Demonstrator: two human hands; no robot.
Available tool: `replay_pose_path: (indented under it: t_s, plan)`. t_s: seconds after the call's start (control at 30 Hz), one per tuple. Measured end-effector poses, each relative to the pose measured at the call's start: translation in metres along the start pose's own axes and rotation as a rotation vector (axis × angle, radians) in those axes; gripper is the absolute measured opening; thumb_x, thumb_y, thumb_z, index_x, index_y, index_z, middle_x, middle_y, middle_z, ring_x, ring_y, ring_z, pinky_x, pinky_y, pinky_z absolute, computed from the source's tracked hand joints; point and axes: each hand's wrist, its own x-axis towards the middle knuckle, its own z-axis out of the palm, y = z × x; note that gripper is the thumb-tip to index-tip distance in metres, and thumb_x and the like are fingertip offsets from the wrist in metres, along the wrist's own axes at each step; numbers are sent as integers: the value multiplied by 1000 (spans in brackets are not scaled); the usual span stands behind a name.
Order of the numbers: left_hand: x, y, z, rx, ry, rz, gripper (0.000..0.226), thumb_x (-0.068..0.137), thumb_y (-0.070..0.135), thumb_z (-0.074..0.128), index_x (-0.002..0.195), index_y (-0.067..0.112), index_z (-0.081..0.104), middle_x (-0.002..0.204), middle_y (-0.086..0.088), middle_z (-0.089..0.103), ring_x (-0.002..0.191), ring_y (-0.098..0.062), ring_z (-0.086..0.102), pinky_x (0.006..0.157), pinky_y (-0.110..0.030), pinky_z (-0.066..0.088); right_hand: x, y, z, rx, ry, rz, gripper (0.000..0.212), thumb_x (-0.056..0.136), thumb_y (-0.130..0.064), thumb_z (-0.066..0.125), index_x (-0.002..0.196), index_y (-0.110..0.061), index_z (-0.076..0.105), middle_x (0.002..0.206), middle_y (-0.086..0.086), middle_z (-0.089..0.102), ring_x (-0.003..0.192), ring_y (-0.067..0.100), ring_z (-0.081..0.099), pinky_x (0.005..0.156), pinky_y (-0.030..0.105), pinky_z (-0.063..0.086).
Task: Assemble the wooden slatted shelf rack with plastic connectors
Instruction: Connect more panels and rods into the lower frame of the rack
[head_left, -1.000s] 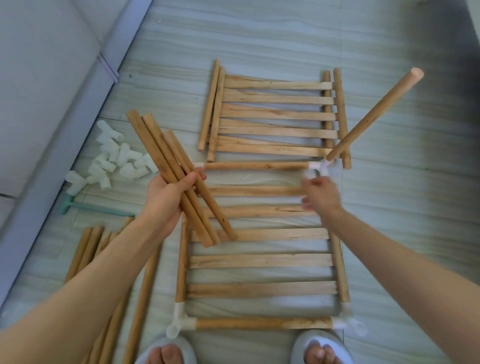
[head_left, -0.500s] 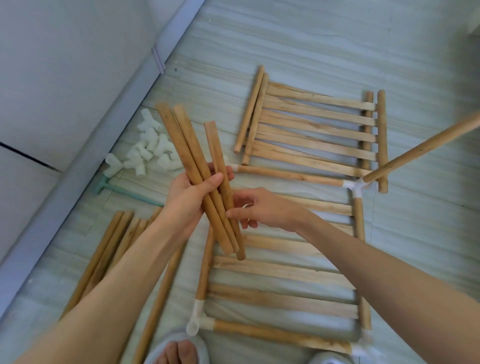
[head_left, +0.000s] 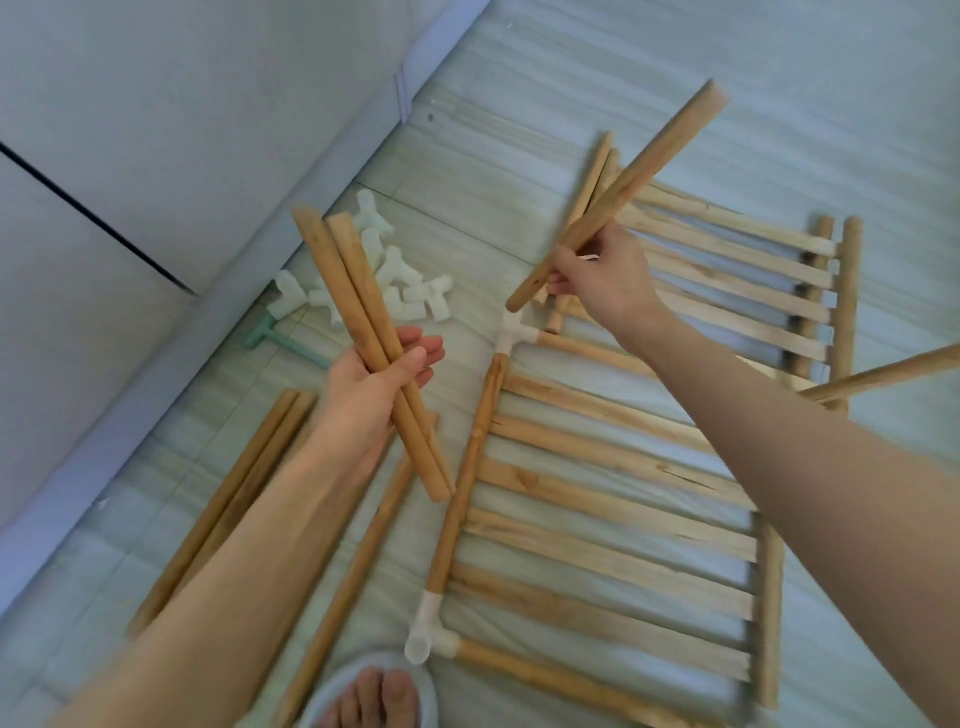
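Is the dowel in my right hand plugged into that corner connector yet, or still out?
Out. The dowel in the right hand hangs just above the corner connector.

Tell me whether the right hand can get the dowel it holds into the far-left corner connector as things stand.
Probably yes. The right hand grips one dowel whose lower end hangs just above the white corner connector, and nothing lies between them. The left hand with its two dowels stays off to the side.

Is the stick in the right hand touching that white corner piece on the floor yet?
Apart. In the head view, the dowel's lower end hangs above the white corner connector, with floor visible between them.
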Motion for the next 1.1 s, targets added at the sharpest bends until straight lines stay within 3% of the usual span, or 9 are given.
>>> replay_pose_path:
  t_s: [0.13,0.23,0.3,0.43,0.57,0.7,0.9,1.1]
  plan:
    - [2,1,-8,-17,26,-9,16,93,-1,51,107,5,55,106,-12,68,102,-19,67,91,-29,50,-2,10,10,-100,-34,-42,10,91,-9,54,100,-6,52,95,12,62,66,14,65,70,29,58]
    - [1,1,-10,-12,35,-10,16,93,-1,51,106,6,55,105,-12,68,102,-19,67,91,-29,50,1,10,10,-259,-71,-136,15,90,-13,56,101,-4,57,92,5,62,79,20,66,77,34,55]
    - [1,1,-9,-3,37,-17,15,93,-1,51,104,7,55,105,-12,69,102,-18,67,93,-30,50,3,9,11,-404,-123,-216,15,88,-16,59,100,-8,61,88,-3,60,86,17,63,78,27,50]
    - [0,0,-8,22,47,-32,15,93,-1,51,105,7,56,106,-11,69,101,-17,67,95,-30,49,10,10,15,-508,-128,-234,15,85,-23,67,86,-13,56,71,-7,54,69,10,51,55,13,36]
    - [-1,-1,-7,45,44,-44,15,93,0,51,105,7,56,106,-11,69,101,-16,67,95,-31,49,11,12,24,-573,-88,-235,22,84,-27,69,80,-17,49,67,-8,51,71,15,53,63,25,41]
    - [-2,0,-5,55,35,-52,15,93,-1,51,105,8,57,106,-11,69,102,-17,66,97,-33,48,8,15,32,-580,-47,-202,20,88,-26,63,92,-9,53,82,9,62,78,23,57,71,35,49]
    - [-2,2,-6,71,37,-50,16,93,-2,51,105,7,56,107,-11,69,103,-17,66,99,-34,47,7,17,32,-560,-131,-131,16,90,-23,61,87,-12,49,68,-3,50,73,18,51,64,28,38]
    - [-5,-2,-8,95,8,-43,20,93,0,52,110,7,58,107,-7,70,105,-14,65,100,-32,45,-5,27,34,-522,-45,-194,20,89,-27,62,86,-14,47,65,-5,51,64,14,50,61,26,40]
